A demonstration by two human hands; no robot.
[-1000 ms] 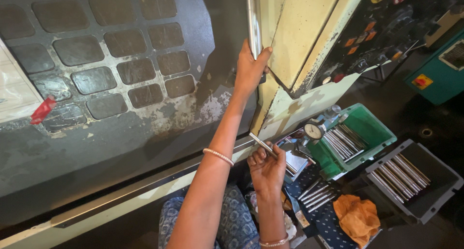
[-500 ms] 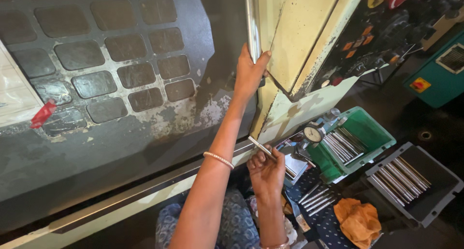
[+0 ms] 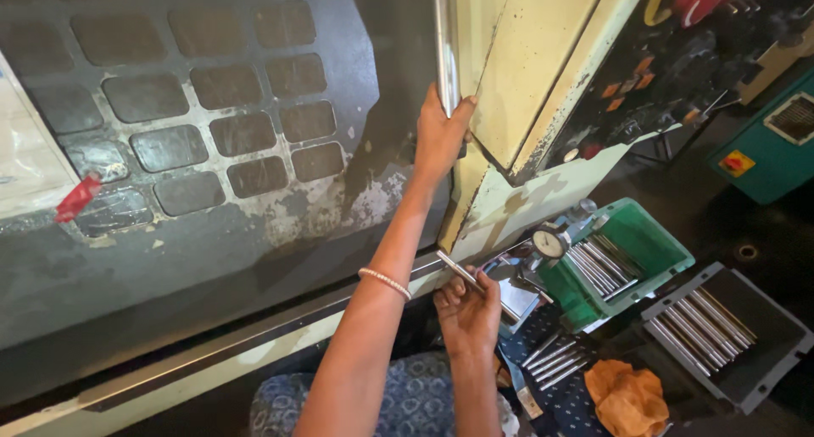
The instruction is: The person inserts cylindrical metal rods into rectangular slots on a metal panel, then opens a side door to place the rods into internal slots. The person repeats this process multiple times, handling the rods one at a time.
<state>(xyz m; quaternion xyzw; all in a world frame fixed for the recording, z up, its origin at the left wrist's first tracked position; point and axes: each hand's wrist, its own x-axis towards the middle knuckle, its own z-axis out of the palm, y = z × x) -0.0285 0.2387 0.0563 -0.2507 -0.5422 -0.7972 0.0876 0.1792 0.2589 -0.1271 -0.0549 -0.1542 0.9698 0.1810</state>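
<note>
Left hand: the left hand (image 3: 439, 136) has its grip closed round the vertical polished steel door handle (image 3: 444, 43) of the grimy grey machine door (image 3: 212, 140); the door looks shut or nearly so
Right hand: the right hand (image 3: 469, 311) pinches one slim silver metal rod (image 3: 462, 273), tilted, just below the door's lower edge
Done: one rod is in hand
Left: many like rods lie in the green plastic tray (image 3: 653, 255) and the dark grey tray (image 3: 746, 352); the dial gauge (image 3: 549, 242) stands untouched between

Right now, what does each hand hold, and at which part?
The left hand grips the lower part of the vertical door handle. The right hand holds a metal rod by its lower end.
</note>
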